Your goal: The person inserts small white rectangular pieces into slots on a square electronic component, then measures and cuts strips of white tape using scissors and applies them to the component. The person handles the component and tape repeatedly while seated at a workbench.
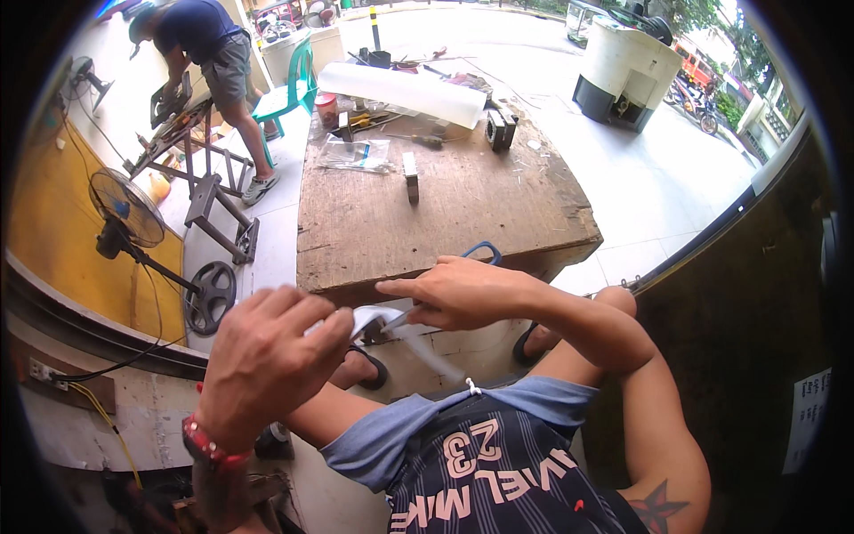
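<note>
My left hand [271, 356], with a red band at its wrist, is closed on a thin white strip [374, 316] in front of the table's near edge. Scissors [485, 252] with a blue handle are in my right hand [467, 292], whose index finger points left. Their grey blade shows below that finger, close against the strip. A pale, blurred length hangs down to the right of the blade, above my lap. My fingers hide most of the scissors and the strip's left end.
On the wooden table [454, 200] lie a white foam roll [405, 93], a clear plastic bag [356, 153], a small metal block [410, 176] and a dark device [501, 129]. A stand fan [124, 214] is at left. Farther back, another person [209, 62] bends over a workstand beside a green chair [289, 89].
</note>
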Action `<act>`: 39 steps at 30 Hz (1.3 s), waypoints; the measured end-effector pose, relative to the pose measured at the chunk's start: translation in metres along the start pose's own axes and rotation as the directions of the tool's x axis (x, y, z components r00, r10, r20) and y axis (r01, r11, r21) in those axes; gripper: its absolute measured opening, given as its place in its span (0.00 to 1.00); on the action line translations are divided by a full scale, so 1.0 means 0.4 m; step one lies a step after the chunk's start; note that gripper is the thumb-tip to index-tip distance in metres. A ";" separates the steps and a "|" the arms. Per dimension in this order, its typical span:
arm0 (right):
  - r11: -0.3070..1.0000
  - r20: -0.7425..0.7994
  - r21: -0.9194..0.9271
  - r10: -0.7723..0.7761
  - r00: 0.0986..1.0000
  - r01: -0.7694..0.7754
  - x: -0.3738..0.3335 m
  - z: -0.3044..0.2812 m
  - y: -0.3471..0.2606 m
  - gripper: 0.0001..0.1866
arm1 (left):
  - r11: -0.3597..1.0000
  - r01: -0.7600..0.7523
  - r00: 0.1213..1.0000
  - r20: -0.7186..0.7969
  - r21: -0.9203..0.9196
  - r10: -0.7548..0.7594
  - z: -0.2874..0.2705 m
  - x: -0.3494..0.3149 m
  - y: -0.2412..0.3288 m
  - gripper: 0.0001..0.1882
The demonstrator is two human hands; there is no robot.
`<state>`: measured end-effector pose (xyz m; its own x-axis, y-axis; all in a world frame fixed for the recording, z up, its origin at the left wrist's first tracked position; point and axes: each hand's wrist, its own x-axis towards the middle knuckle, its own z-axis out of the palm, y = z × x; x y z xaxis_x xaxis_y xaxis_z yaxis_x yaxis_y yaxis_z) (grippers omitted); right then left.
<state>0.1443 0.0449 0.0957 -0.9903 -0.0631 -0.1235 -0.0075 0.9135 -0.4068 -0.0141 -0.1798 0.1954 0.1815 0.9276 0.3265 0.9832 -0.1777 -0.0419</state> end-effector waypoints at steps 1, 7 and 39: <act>0.995 -0.025 0.103 0.003 1.000 -0.001 0.007 0.003 0.013 0.36 | 1.000 0.018 0.999 -0.036 -0.011 -0.019 -0.002 0.016 -0.002 0.07; 0.883 -0.116 0.426 0.269 0.956 -0.197 -0.081 -0.033 0.089 0.38 | 0.999 0.028 0.973 -0.232 0.036 -0.019 0.094 0.094 -0.029 0.07; 0.696 -0.664 0.082 0.572 0.481 -0.714 -0.130 -0.077 0.543 0.16 | 0.090 0.452 0.638 0.251 -0.888 -0.728 0.590 0.029 0.202 0.16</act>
<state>0.1899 0.2589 0.0417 -0.5726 0.7594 0.3089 0.7131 0.6473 -0.2694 0.0721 -0.1059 -0.0271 -0.5949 0.8038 0.0022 0.1537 0.1112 0.9818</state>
